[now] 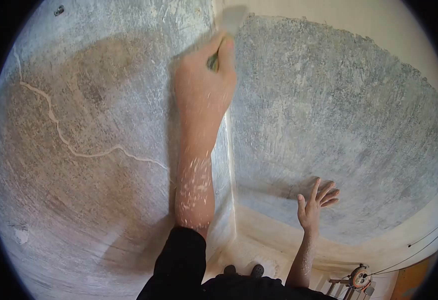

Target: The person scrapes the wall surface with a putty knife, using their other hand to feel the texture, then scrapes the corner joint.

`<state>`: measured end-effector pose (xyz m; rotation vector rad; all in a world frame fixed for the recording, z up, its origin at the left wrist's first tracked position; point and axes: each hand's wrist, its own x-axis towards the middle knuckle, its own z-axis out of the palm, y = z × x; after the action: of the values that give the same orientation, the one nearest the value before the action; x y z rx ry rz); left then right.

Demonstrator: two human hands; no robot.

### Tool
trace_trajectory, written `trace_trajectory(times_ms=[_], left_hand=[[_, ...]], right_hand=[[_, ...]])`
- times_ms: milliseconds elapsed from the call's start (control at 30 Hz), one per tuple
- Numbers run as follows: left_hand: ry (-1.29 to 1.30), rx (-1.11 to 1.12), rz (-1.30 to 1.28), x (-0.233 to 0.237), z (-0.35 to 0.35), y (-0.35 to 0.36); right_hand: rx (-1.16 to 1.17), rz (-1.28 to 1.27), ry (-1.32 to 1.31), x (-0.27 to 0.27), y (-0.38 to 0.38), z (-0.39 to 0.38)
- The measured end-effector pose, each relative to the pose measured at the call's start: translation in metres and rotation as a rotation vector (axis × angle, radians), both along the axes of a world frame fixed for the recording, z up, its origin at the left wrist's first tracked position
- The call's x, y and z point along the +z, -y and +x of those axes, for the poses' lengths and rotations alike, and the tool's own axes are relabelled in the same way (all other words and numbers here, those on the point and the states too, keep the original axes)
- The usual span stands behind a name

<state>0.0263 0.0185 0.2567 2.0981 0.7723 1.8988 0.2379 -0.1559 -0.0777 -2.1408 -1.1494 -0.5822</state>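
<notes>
My left hand point(206, 75) is closed around a scraper point(235, 19), raised high at the wall corner point(230, 165). The scraper's blade is blurred and sits at the top of the corner, near the edge between grey and cream surfaces. A bit of the handle shows between thumb and fingers. White specks cover my left forearm. Lower down on the right, my right hand point(316, 202) has its fingers spread against or very near the right wall point(329, 110); it holds nothing.
A wavy pale line point(54, 117) crosses the mottled left wall point(104, 200). Two dark shoes point(257, 270) show at the bottom. At the lower right are a round reel-like device point(360, 278), wooden bars and thin cables. A small dark fitting point(59, 10) is at the upper left.
</notes>
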Motion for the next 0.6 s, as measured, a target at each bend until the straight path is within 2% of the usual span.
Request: trace_trajectory(times_ms=[67, 167, 267, 367, 467, 567, 600], left_hand=[[-0.103, -0.005, -0.17, -0.013, -0.008, 0.02], [-0.014, -0.089, -0.228, -0.06, -0.008, 0.016], [0.009, -0.041, -0.203, -0.05, -0.002, 0.014], [-0.047, -0.06, -0.335, -0.029, -0.017, 0.023], [-0.06, 0.004, -0.113, -0.065, -0.017, 0.016], [0.038, 0.054, 0.05, -0.059, 0.003, -0.005], [0.004, 0.068, -0.096, -0.044, -0.001, 0.011]], right_hand=[[-0.004, -0.005, -0.009, -0.003, 0.003, 0.002], [0.011, -0.012, -0.034, -0.003, 0.002, 0.004], [-0.002, -0.007, -0.009, -0.009, 0.001, 0.005], [-0.058, 0.019, 0.091, -0.015, -0.007, 0.009], [-0.105, 0.0, 0.162, -0.017, -0.007, 0.011], [-0.117, 0.001, 0.155, -0.018, -0.007, 0.007], [-0.113, 0.002, 0.152, -0.019, -0.006, 0.006]])
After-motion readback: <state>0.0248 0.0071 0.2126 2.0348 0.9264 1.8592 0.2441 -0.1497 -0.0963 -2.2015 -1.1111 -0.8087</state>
